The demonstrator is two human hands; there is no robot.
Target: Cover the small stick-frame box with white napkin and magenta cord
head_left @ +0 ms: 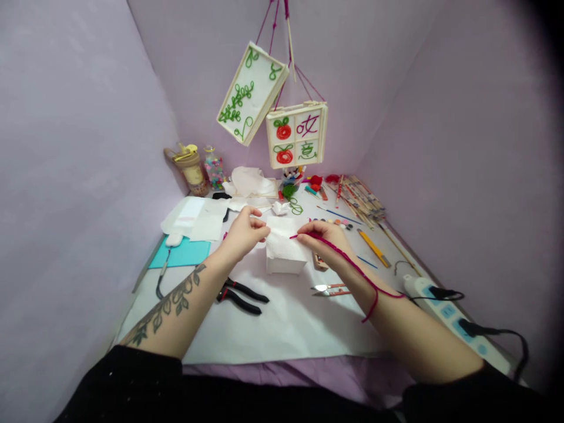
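Note:
My right hand point(325, 236) pinches a magenta cord point(348, 258) near one end, whose tip sticks out toward a small white box. The rest of the cord lies back over my wrist and hangs in a loop below the forearm. Between my hands stands the white box point(286, 265), a textured white sheet point(282, 242) lying over its top. My left hand point(249, 229) is at the box's left edge, fingers loosely curled and apart, with nothing visible in it. I cannot tell whether it touches the box.
Black-handled pliers point(242, 295) and snips point(328, 289) lie in front. A yellow cutter point(373, 248) and power strip point(453, 314) are to the right. Two decorated frame boxes, one with green vines point(251, 94), one with red fruit point(297, 135), hang above. A drink cup point(192, 170) stands back left.

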